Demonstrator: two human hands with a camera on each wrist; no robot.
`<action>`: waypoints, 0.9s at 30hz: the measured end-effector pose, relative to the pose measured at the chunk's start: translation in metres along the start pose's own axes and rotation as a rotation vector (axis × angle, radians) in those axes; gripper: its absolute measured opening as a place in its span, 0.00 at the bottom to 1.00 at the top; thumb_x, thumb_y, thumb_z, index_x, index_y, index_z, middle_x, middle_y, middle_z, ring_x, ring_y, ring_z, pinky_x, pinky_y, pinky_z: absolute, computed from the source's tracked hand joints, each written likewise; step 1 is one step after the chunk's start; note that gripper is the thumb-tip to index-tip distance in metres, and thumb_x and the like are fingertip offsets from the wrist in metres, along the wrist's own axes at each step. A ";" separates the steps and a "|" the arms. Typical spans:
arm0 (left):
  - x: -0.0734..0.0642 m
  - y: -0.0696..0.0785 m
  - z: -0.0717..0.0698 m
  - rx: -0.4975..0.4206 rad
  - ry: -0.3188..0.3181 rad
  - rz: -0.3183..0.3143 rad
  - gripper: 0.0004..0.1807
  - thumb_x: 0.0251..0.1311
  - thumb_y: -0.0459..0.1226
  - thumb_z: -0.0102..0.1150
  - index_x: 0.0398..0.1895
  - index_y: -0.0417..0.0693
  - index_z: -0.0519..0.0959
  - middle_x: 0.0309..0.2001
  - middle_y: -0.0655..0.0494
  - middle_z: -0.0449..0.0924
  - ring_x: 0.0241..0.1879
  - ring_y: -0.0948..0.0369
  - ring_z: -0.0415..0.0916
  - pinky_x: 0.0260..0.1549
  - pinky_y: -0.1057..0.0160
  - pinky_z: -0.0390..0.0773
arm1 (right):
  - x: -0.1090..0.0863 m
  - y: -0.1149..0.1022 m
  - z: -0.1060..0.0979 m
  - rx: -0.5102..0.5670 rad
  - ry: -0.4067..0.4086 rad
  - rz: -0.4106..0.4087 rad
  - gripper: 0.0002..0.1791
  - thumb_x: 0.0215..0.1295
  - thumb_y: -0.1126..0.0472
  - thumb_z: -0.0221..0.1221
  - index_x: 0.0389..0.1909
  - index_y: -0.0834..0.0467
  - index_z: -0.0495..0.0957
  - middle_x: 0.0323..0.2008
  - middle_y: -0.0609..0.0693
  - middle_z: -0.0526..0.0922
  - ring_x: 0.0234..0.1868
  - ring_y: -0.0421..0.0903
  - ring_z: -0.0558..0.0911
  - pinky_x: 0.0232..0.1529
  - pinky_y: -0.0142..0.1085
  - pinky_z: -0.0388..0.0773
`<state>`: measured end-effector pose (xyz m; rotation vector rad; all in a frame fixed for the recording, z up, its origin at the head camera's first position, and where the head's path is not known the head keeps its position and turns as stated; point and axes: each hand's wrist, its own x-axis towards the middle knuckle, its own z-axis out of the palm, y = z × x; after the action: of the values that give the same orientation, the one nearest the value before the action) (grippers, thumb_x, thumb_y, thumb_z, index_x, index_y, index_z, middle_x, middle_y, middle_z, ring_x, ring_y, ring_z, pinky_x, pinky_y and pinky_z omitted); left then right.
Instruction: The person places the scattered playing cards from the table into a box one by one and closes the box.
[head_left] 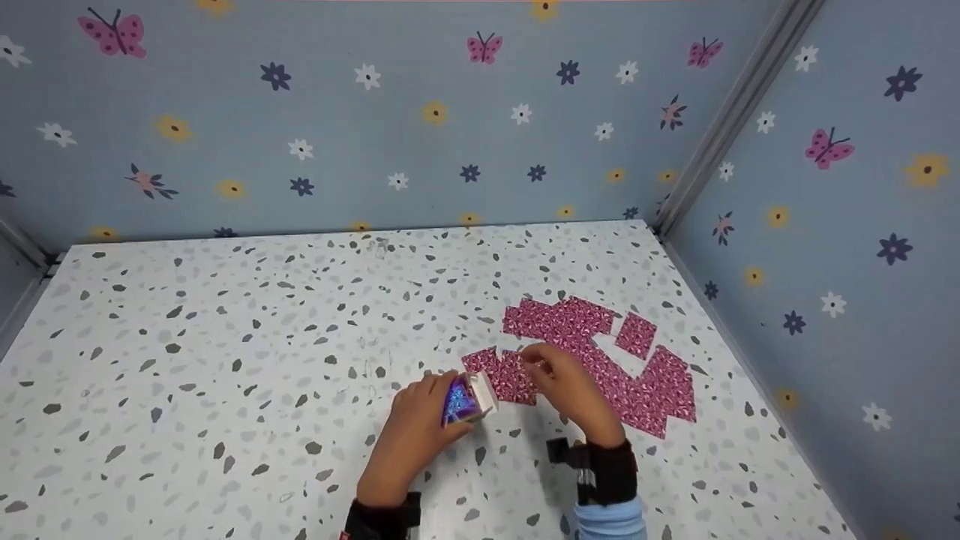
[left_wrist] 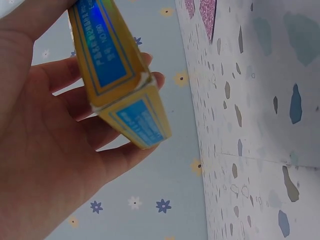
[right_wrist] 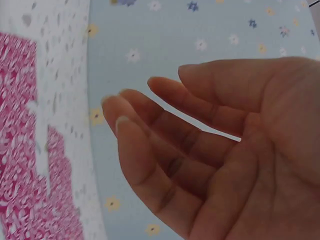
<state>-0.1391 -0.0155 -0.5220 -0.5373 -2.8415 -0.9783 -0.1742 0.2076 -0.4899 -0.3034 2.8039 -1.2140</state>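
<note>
My left hand (head_left: 415, 421) grips a small card box (head_left: 459, 403) between thumb and fingers, just above the table. Its upper face is purple and blue, and a white flap stands out at its right end. In the left wrist view the box (left_wrist: 102, 45) shows gold sides with blue printed panels. My right hand (head_left: 568, 384) hovers over the pink-patterned playing cards (head_left: 559, 321) with its fingers loosely bent. Nothing lies between those fingers in the right wrist view. Many cards overlap, pattern side up, in a spread. The inside of the box is hidden.
The cards lie on a white speckled table (head_left: 247, 337). One card (head_left: 637, 334) at the right sits slightly apart from the others. A blue flowered wall (head_left: 337, 112) rises behind the table, and another wall (head_left: 847, 210) stands along its right edge.
</note>
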 end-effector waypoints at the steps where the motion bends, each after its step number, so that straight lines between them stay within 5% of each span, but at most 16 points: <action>1: 0.000 0.000 0.000 -0.001 0.000 -0.002 0.39 0.45 0.49 0.68 0.59 0.41 0.69 0.50 0.43 0.75 0.50 0.46 0.72 0.53 0.46 0.70 | 0.002 0.005 0.000 0.002 0.000 0.026 0.13 0.64 0.65 0.55 0.49 0.59 0.76 0.46 0.57 0.81 0.45 0.50 0.80 0.45 0.41 0.79; 11: 0.001 0.001 -0.001 -0.002 0.002 -0.006 0.37 0.46 0.48 0.69 0.58 0.41 0.69 0.49 0.44 0.75 0.50 0.48 0.72 0.51 0.47 0.71 | 0.017 0.044 0.018 0.022 -0.051 0.115 0.24 0.59 0.69 0.57 0.58 0.64 0.69 0.58 0.62 0.71 0.61 0.60 0.69 0.62 0.54 0.66; 21: 0.000 0.000 -0.002 -0.009 -0.007 -0.023 0.38 0.46 0.51 0.67 0.59 0.42 0.68 0.50 0.45 0.75 0.50 0.49 0.73 0.53 0.47 0.70 | 0.025 0.059 0.038 -0.209 -0.055 0.140 0.34 0.56 0.65 0.61 0.64 0.65 0.61 0.65 0.65 0.63 0.67 0.64 0.59 0.66 0.59 0.53; 27: 0.000 -0.001 -0.002 -0.008 -0.009 -0.026 0.38 0.46 0.50 0.68 0.59 0.41 0.68 0.50 0.44 0.75 0.50 0.48 0.72 0.53 0.47 0.70 | 0.027 0.056 0.040 -0.273 -0.037 0.174 0.36 0.52 0.63 0.65 0.63 0.61 0.64 0.65 0.63 0.63 0.66 0.64 0.57 0.63 0.60 0.53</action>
<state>-0.1395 -0.0177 -0.5207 -0.5074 -2.8606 -0.9943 -0.2033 0.2104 -0.5580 -0.0910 2.8902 -0.7839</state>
